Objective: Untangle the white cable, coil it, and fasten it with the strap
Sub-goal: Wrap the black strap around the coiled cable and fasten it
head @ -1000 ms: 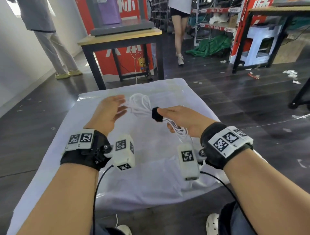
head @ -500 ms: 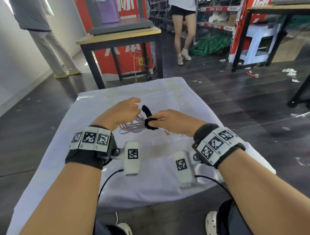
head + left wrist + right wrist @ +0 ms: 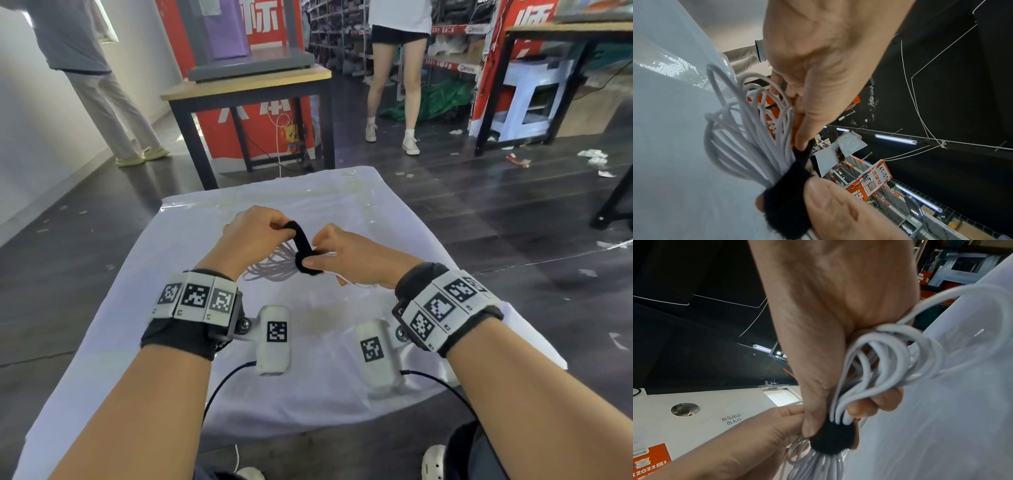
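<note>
**Strap going around the coiled cable**

The white cable [image 3: 274, 265] is already lying in a gathered bundle of loops, so the untangling and coiling appear done; what is left, judging from the hands, is closing the strap. The black strap [image 3: 303, 248] is wrapping the middle of the bundle, with one free end standing up and away from the wrap.

The right hand [image 3: 356, 255] is clamping the wrapped middle: its thumb is pressing on the strap band while the other fingers are curling round the loops on its side, as the right wrist view shows. The left hand [image 3: 253, 236] is pinching the strap's free end between thumb and fingertips, pulling it up and over. The loops are fanning out below the left hand toward the person.

The bundle is being held just above the white cloth-covered table [image 3: 178, 342], around its middle and somewhat toward the far edge; whether the lowest loops are touching the cloth is hard to tell.

The free end is not yet lying flat on the band, so the fastening is likely unfinished. No containers are showing on the table.
</note>
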Available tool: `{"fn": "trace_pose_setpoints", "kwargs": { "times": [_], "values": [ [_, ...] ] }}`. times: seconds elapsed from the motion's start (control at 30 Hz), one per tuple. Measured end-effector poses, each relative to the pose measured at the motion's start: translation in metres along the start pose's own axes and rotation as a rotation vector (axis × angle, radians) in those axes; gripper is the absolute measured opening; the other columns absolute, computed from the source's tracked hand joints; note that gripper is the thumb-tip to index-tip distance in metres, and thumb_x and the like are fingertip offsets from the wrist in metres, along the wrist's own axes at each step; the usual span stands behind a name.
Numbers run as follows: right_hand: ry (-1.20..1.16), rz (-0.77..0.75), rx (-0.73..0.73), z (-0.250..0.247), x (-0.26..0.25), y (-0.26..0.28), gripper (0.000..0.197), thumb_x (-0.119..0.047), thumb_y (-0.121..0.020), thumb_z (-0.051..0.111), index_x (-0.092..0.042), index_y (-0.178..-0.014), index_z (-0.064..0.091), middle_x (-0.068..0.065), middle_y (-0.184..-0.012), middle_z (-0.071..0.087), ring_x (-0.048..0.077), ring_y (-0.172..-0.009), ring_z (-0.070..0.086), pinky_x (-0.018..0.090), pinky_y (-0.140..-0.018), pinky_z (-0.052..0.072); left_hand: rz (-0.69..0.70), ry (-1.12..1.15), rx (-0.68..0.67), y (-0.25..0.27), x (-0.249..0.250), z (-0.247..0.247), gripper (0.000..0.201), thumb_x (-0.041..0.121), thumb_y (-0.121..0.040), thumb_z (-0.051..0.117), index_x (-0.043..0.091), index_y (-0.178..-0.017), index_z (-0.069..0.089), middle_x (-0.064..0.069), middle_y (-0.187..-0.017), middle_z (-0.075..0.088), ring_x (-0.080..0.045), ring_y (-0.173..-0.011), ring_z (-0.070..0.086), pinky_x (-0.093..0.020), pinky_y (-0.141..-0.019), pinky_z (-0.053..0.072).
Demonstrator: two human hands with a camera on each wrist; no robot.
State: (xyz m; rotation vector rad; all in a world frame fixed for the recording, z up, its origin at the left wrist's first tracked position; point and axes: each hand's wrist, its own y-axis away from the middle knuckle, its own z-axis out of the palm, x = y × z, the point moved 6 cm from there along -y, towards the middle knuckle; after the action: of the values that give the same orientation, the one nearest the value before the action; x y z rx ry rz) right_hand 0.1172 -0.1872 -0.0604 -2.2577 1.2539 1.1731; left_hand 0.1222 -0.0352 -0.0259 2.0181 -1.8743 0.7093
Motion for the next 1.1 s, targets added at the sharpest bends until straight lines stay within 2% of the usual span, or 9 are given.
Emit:
{"fn": "trace_pose_setpoints", "kwargs": {
  "times": [0.13,0.3,0.4,0.47,0.57,0.63,0.77,0.97,1.1],
  "values": [
    [0.078,-0.002,-0.053,0.003,-0.004,0.003,0.042,-0.043,-0.094,0.052,-0.015,-0.125,0.047,0.0,-0.115,0.063,0.013,-0.061,0.053,0.023,-0.057,0.039,0.059,0.011,-0.016,0.001,0.009,0.007,0.012,0.033,-0.09,0.062,0.031,-0.098,0.07,0.009,-0.1,0.07,-0.014,-0.1,0.062,-0.043,-0.096,0.046],
    [0.201,-0.004,-0.095,0.008,-0.006,0.001,0.04,-0.047,-0.093,0.052,-0.014,-0.115,0.056,0.002,-0.104,0.065,0.011,-0.055,0.055,0.022,-0.054,0.042,0.12,-0.021,0.109,0.005,0.022,0.004,0.015,0.03,-0.093,0.057,0.026,-0.102,0.068,0.008,-0.098,0.067,-0.016,-0.101,0.059,-0.046,-0.099,0.04],
    [0.117,-0.023,-0.037,0.003,-0.007,-0.001,0.033,-0.043,-0.095,0.051,-0.013,-0.103,0.06,-0.003,-0.088,0.063,0.011,-0.053,0.053,0.013,-0.047,0.04,0.179,0.012,0.193,0.009,0.037,-0.005,0.017,0.027,-0.093,0.058,0.022,-0.105,0.068,0.01,-0.094,0.064,-0.016,-0.1,0.059,-0.044,-0.099,0.039],
    [-0.068,-0.007,0.028,-0.006,-0.003,-0.002,0.028,-0.039,-0.096,0.05,-0.013,-0.102,0.061,-0.005,-0.09,0.069,0.006,-0.047,0.05,0.01,-0.043,0.038,0.227,0.06,0.187,0.012,0.043,-0.01,0.017,0.025,-0.093,0.058,0.02,-0.106,0.068,0.011,-0.093,0.064,-0.012,-0.096,0.059,-0.03,-0.094,0.041],
    [-0.284,0.053,0.155,-0.022,0.011,-0.002,0.031,-0.034,-0.097,0.05,-0.006,-0.105,0.061,0.006,-0.094,0.072,0.006,-0.042,0.047,0.015,-0.042,0.038,0.285,0.089,0.073,0.016,0.044,-0.009,0.013,0.025,-0.093,0.059,0.024,-0.102,0.068,0.015,-0.09,0.064,0.008,-0.082,0.055,-0.004,-0.071,0.036],
    [-0.324,0.098,0.186,-0.027,0.018,-0.002,0.034,-0.032,-0.097,0.05,-0.001,-0.105,0.062,0.006,-0.088,0.071,0.01,-0.044,0.046,0.017,-0.041,0.038,0.303,0.097,-0.01,0.017,0.041,-0.002,0.009,0.024,-0.091,0.062,0.028,-0.095,0.069,0.015,-0.09,0.062,0.014,-0.077,0.052,0.001,-0.067,0.034],
    [-0.517,0.188,0.156,-0.021,0.025,0.002,0.038,-0.03,-0.095,0.055,0.006,-0.104,0.063,0.008,-0.08,0.069,0.013,-0.047,0.044,0.021,-0.043,0.04,0.293,0.129,-0.054,0.019,0.036,0.004,0.007,0.02,-0.086,0.07,0.023,-0.092,0.073,0.012,-0.083,0.064,0.006,-0.074,0.055,0.0,-0.067,0.037],
    [-0.901,0.291,0.085,-0.015,0.022,0.004,0.038,-0.032,-0.094,0.054,0.004,-0.106,0.06,0.014,-0.081,0.066,0.011,-0.047,0.041,0.02,-0.04,0.04,0.248,0.163,-0.041,0.021,0.027,0.009,0.014,0.016,-0.083,0.072,0.024,-0.094,0.073,0.019,-0.082,0.066,0.011,-0.073,0.057,0.003,-0.067,0.036],
    [-0.867,0.254,0.131,-0.015,0.021,0.003,0.041,-0.035,-0.094,0.055,0.005,-0.1,0.062,0.012,-0.077,0.064,0.011,-0.044,0.041,0.02,-0.039,0.04,0.236,0.262,-0.063,0.021,0.025,0.012,0.018,0.015,-0.086,0.068,0.026,-0.099,0.072,0.011,-0.087,0.072,0.003,-0.076,0.065,-0.007,-0.072,0.048]
  ]
}}
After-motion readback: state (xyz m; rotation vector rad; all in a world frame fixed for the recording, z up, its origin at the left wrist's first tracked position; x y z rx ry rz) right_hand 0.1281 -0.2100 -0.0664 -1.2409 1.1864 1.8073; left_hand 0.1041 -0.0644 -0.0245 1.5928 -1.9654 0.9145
